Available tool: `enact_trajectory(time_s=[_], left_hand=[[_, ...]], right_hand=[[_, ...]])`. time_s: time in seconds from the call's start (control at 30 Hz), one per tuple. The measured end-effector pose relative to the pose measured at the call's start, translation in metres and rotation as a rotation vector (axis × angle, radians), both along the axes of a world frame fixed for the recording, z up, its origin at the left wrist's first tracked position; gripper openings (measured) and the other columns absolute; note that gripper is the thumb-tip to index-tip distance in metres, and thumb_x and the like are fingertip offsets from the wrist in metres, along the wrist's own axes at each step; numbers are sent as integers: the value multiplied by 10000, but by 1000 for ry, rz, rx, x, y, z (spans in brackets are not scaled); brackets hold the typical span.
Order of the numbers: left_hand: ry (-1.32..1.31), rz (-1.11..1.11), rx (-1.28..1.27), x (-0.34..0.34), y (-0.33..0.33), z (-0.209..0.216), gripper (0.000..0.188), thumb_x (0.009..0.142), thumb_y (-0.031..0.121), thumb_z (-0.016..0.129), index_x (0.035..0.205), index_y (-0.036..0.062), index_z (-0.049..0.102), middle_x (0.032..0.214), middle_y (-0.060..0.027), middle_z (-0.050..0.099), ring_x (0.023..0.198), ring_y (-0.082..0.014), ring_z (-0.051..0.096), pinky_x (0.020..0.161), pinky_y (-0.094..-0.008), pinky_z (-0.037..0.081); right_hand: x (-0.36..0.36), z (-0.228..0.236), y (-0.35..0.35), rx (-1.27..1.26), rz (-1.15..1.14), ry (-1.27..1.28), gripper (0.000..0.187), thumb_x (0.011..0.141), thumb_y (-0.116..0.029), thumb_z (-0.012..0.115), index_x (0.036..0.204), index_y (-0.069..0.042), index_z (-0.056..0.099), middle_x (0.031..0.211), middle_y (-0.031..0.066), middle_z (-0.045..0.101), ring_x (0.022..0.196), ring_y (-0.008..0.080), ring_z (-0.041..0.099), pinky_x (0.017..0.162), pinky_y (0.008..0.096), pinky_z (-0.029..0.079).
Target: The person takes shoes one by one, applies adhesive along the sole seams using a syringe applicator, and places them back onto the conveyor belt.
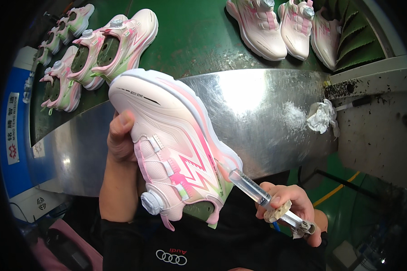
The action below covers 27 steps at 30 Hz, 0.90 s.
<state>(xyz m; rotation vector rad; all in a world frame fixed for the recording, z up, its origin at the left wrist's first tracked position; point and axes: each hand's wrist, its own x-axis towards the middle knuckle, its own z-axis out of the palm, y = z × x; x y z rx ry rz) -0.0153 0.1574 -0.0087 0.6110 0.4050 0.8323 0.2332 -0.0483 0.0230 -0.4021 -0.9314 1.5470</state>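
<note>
My left hand (pixel 121 135) is closed around the far side of a pink and white sneaker (pixel 167 117), thumb on the upper near the toe. The shoe is held up and tilted, its toe toward the upper left and its heel toward me. A round dial (pixel 152 203) sits at the tongue, and a dark green shoe last (pixel 199 211) shows in the collar. My right hand (pixel 296 203) grips a clear syringe (pixel 250 186) by its wrapped flange and plunger end. The syringe's thin tip points at the sole edge near the heel; whether it touches is too fine to tell.
Several similar sneakers (pixel 133 38) stand on the green surface (pixel 190 36) at the far left, others (pixel 257 31) at the far right near green flaps (pixel 361 40). On the metal ledge (pixel 257 104) lie crumpled white tissue (pixel 321 116), white residue and a dark-handled tool (pixel 360 101).
</note>
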Motion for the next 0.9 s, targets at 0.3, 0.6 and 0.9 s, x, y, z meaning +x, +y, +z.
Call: enact_trajectory(time_s=[0.3,0.6,0.9], left_hand=[[-23,-54,-28,-5,9,-6,629,800,295,618,1260,-82,415,1176,-226,556,1053,-314,583,918,-423,482],[25,42,-121,-3,9,-7,587,818,302,601,1249,-61,438,1158,-200,573,1039,-290,585,914,-405,479],[82,46,-91,-2,12,-11,553,839,314,573,1240,-46,452,1151,-181,581,1034,-272,587,913,-395,477]], right_hand=[[-3,-3,-24,-22,-68,-79,985,651,-670,692,1227,93,455,1039,153,576,879,181,442,739,264,347],[1,-17,-40,3,-118,-120,966,651,-682,674,1224,71,480,1048,155,598,837,177,463,721,280,317],[8,-27,-46,20,-152,-164,974,639,-697,664,1223,61,487,1028,135,628,836,173,530,718,282,305]])
